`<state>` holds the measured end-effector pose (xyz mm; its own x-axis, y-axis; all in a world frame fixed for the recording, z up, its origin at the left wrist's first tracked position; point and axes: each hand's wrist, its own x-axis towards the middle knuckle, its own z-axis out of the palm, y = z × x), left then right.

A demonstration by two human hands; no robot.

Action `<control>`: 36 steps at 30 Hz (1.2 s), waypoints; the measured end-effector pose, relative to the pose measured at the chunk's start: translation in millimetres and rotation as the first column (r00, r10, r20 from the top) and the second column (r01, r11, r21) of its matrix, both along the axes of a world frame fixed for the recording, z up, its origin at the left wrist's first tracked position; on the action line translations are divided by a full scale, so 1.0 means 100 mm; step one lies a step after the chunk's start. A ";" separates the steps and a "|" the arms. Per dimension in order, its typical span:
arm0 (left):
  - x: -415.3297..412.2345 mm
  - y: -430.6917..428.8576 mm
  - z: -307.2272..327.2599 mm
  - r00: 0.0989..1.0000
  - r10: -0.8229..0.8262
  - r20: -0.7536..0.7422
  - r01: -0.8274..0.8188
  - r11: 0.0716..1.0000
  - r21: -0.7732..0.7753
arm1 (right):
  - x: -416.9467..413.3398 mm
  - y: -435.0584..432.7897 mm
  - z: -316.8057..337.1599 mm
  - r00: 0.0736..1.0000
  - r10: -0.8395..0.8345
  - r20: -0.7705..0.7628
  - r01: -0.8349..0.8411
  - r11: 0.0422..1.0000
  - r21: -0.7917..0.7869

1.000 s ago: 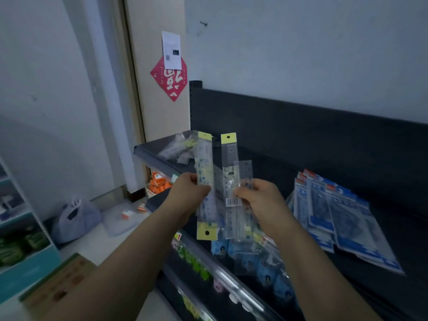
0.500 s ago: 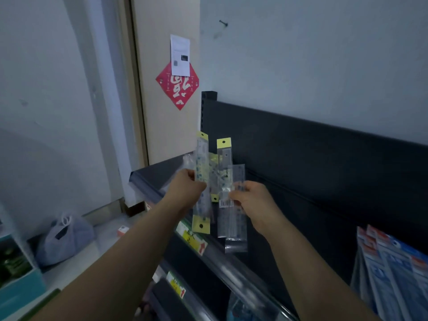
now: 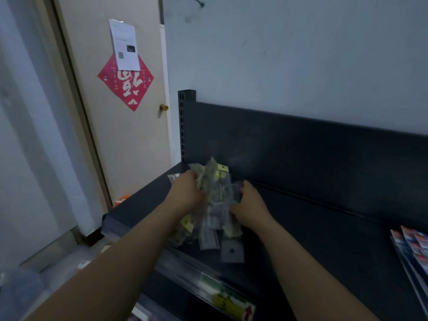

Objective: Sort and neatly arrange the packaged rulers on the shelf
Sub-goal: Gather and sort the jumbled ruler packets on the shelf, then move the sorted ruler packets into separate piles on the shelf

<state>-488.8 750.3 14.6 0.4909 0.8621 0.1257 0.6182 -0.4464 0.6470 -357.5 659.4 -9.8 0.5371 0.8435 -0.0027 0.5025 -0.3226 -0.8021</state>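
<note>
Item: packaged rulers (image 3: pixel 217 198), a loose fanned bundle in clear sleeves with yellow header cards, held low over the left end of the dark shelf (image 3: pixel 324 228), lower ends towards its front edge. Whether the bundle rests on the shelf cannot be told through the blur.

Left hand (image 3: pixel 187 191): arm extended forward, back of the hand shown, fingers curled over the bundle's upper left side and gripping it.

Right hand (image 3: pixel 249 205): arm extended forward, fingers curled round the bundle's right edge; the packs are pinched between the two hands.

Writing: print on the sleeves is blurred and cannot be read. A yellow price tag (image 3: pixel 231 302) with a red arrow is fixed in the shelf's front rail; its figures are illegible. A red diamond poster (image 3: pixel 126 86) with large white characters is stuck on the door (image 3: pixel 129 147), partly covered by a white printed sheet (image 3: pixel 125 44), its text too small to read.

Also noted: blue-and-red packets (image 3: pixel 414 246) are stacked at the shelf's right edge.
</note>
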 end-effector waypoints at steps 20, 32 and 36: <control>0.29 -0.33 -0.09 0.911 -0.402 -0.094 0.410 0.852 0.325 | 0.02 -0.75 0.09 0.867 -0.244 0.434 0.246 0.968 0.052; 1.06 -1.87 -0.10 0.754 -0.654 -0.051 0.632 0.703 0.327 | 0.44 -2.54 0.18 0.701 -0.419 0.577 0.478 0.877 0.056; 1.41 -2.70 -0.06 0.690 -0.723 -0.025 0.694 0.652 0.304 | 0.68 -3.45 0.20 0.667 -0.461 0.585 0.559 0.829 0.017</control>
<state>-347.5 480.5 8.5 0.9119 0.1788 0.3694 -0.0150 -0.8850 0.4653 -289.6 314.2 10.4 0.8311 0.4508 0.3258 0.5501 -0.7524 -0.3622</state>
